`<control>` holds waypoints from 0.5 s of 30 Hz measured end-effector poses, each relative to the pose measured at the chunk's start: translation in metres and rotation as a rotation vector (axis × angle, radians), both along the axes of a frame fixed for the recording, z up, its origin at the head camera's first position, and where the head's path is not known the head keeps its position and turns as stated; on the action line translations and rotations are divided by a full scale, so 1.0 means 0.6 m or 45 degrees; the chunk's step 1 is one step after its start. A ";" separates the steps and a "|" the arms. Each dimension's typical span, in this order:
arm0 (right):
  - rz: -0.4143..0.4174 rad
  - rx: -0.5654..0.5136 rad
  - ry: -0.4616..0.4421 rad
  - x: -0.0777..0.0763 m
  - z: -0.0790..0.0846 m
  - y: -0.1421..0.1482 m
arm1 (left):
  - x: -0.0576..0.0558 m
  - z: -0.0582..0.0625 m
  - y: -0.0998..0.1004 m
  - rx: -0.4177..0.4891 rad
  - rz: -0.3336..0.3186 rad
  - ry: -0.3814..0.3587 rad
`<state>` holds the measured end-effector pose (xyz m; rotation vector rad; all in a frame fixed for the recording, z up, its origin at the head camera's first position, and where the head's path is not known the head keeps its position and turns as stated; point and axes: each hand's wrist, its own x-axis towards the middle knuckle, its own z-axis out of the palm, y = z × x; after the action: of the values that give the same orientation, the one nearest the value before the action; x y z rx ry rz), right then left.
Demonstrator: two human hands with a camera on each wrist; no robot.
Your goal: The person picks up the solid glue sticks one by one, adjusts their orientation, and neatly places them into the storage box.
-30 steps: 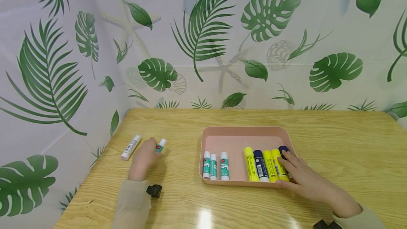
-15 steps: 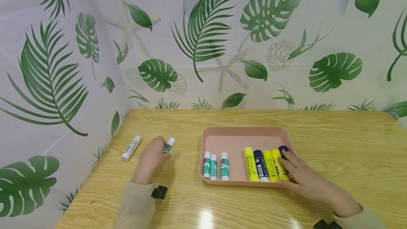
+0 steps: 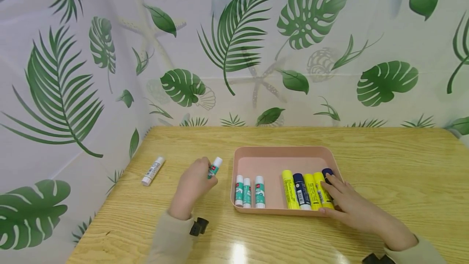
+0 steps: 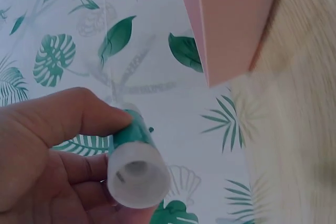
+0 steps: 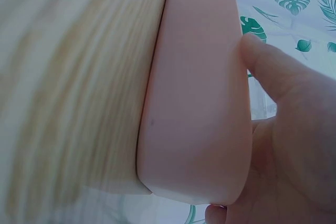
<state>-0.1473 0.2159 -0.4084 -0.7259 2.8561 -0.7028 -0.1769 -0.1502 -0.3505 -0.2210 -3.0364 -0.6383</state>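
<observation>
My left hand [image 3: 194, 184] pinches a white-capped, green-labelled glue stick [image 3: 215, 168] over the table, left of the pink tray [image 3: 261, 153]. The left wrist view shows the thumb on the green label of the glue stick [image 4: 137, 177], its round white end toward the camera. Over the tray's near right corner rests my right hand [image 3: 353, 209]. Its fingers stretch over a navy-capped glue stick [image 3: 327, 171], partly hidden, and its thumb touches the near rim. In the right wrist view the thumb lies at the edge of the pink tray wall [image 5: 197, 93].
Inside the tray's left part stand green-and-white glue sticks [image 3: 259, 192]. On its right are yellow glue sticks [image 3: 290, 190] and a navy glue stick [image 3: 301, 190]. A white glue stick [image 3: 153, 171] lies on the wooden table [image 3: 403, 166] at left. Leaf-patterned cloth [image 3: 249, 113] hangs behind.
My left hand has moved right with the green-and-white glue stick, away from the white one and closer to the tray. My right hand has stayed in place on the tray's corner.
</observation>
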 end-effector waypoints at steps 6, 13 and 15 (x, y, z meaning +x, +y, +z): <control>-0.002 -0.004 -0.003 0.000 0.000 0.000 | -0.001 0.004 0.032 0.016 -0.049 0.036; 0.006 -0.008 -0.007 -0.001 -0.001 0.000 | -0.004 0.011 0.071 0.048 -0.086 0.002; 0.005 -0.008 -0.001 0.000 0.000 0.000 | -0.004 0.014 0.082 0.063 -0.097 -0.021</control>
<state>-0.1476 0.2156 -0.4083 -0.7320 2.8520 -0.7112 -0.1794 -0.1011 -0.3422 -0.3329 -3.0361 -0.7225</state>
